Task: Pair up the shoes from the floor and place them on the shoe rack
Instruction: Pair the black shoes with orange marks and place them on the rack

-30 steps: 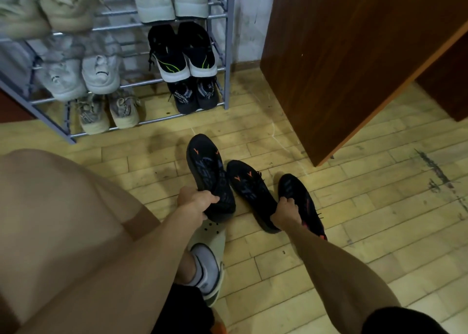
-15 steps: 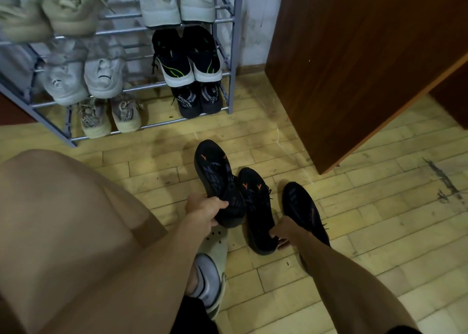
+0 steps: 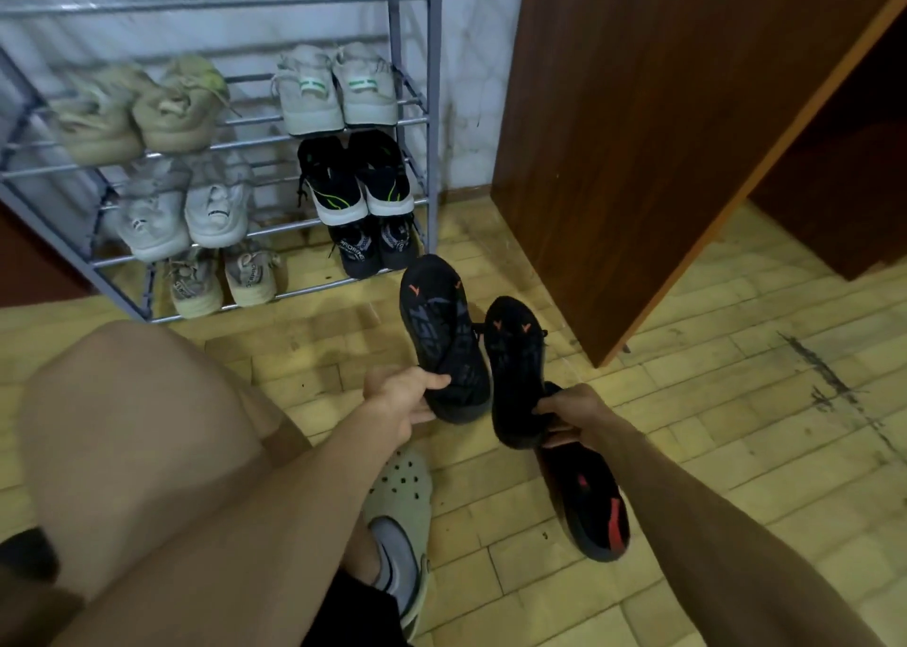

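Note:
My left hand (image 3: 403, 395) grips the heel of a black shoe with orange marks (image 3: 439, 337), its sole turned up and toe pointing at the rack. My right hand (image 3: 572, 413) grips the heel of the matching black shoe (image 3: 516, 366), sole up, beside the first. Both shoes are lifted off the floor. A third black shoe with red patches (image 3: 586, 504) lies on the floor under my right forearm. The grey metal shoe rack (image 3: 434, 106) stands ahead at the left, with several pairs on its shelves.
A brown wooden cabinet door (image 3: 653, 131) stands open to the right of the rack. My knee (image 3: 127, 430) fills the lower left, and my foot in a pale clog (image 3: 402, 494) rests on the yellow tiled floor (image 3: 736, 425).
Both hands have lifted the two black shoes off the floor and toward the rack. My right hand left the red-patched shoe and took the second orange-marked shoe. The view tilted up.

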The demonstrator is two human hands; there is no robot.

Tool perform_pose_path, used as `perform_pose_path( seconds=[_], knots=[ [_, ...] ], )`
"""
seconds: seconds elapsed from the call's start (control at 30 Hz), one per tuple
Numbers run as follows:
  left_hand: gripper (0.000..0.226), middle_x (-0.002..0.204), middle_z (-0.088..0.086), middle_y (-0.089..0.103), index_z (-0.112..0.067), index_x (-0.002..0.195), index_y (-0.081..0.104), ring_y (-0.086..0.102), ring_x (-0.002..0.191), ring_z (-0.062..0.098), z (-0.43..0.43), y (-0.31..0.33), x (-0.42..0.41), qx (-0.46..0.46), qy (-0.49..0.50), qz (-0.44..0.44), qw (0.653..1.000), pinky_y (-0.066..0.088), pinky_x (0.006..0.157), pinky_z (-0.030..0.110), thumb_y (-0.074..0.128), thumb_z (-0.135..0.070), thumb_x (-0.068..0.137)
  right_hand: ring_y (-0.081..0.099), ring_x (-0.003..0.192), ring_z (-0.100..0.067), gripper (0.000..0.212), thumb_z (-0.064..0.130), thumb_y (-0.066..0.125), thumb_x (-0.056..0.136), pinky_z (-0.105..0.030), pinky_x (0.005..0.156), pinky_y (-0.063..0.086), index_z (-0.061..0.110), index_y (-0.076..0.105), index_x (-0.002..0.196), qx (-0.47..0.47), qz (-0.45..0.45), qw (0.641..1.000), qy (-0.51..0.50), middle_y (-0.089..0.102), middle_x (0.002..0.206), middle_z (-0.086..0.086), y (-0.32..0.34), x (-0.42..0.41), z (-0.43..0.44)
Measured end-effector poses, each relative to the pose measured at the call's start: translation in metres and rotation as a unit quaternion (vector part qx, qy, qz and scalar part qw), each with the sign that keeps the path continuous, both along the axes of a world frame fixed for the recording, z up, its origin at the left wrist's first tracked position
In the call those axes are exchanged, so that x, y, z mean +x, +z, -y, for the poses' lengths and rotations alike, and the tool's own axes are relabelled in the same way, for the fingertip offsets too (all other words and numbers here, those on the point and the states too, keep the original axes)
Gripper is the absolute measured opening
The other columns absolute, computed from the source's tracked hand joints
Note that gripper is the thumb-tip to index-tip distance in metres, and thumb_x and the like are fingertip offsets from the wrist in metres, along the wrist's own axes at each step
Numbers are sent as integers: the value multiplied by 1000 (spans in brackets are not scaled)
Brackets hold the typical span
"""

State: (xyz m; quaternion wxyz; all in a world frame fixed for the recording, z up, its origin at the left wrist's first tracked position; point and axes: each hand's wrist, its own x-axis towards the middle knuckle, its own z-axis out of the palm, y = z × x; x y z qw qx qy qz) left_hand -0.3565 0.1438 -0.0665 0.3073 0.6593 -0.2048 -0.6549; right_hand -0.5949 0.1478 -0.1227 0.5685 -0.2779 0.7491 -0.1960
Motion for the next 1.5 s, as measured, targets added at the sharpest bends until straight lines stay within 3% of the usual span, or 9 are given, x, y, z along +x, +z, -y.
perform_pose_path(
  seconds=[0.1,0.27,0.37,0.57,0.7,0.8,1.07,1.43,1.5],
  knots=[
    [23,96,10,69,-5,92,64,65,80,23,13,33,17,-50,-4,23,998,54,59,33,73,5,73,69,77,-29,34,0,72,79,-39,52,61,-7,56,109,-56,14,998,15,67,90,-18,43,0,27],
    [25,108,7,68,-9,97,65,64,96,25,43,110,58,-148,-3,69,987,52,62,31,71,3,76,68,84,-23,30,0,71,78,-36,55,60,1,63,107,-173,22,983,62,69,99,-12,118,33,68],
    [35,104,10,71,-3,105,69,67,92,27,59,161,81,-216,36,83,972,55,52,32,73,6,72,68,77,-19,33,-3,70,77,-36,55,60,1,65,110,-248,38,966,68,69,87,-7,168,62,88],
    [32,107,13,70,-3,108,66,68,88,26,94,246,120,-295,65,88,949,56,61,34,69,5,77,69,92,-32,34,-5,68,80,-48,74,59,0,64,114,-335,75,936,76,68,104,-16,268,110,131],
    [20,96,16,70,0,96,66,68,72,28,128,282,137,-318,92,80,940,59,50,35,67,7,77,71,77,-22,22,-1,68,82,-33,48,59,10,63,100,-380,76,918,85,69,88,-8,323,126,170],
    [21,93,14,67,-1,101,64,66,66,27,160,299,149,-323,84,87,938,54,38,29,65,3,81,71,74,-25,13,1,70,80,-31,45,56,11,65,85,-399,42,911,92,69,86,-9,356,131,204],
    [17,82,19,67,4,94,61,67,62,32,261,303,169,-309,106,89,941,54,38,37,68,4,78,71,81,-35,9,1,70,80,-46,60,62,7,64,84,-388,8,918,84,69,97,-19,366,160,299],
    [19,89,20,66,3,99,62,69,67,36,335,283,178,-293,57,108,948,59,55,45,66,0,80,74,70,-32,24,12,66,81,-39,56,62,-3,70,99,-388,-51,915,98,71,87,-18,348,185,376],
    [21,89,19,64,3,103,59,67,63,34,338,283,172,-291,33,123,948,57,47,39,64,-2,83,73,69,-30,23,15,63,83,-38,59,62,0,71,98,-385,-73,913,112,71,86,-15,345,184,381]
  ],
)
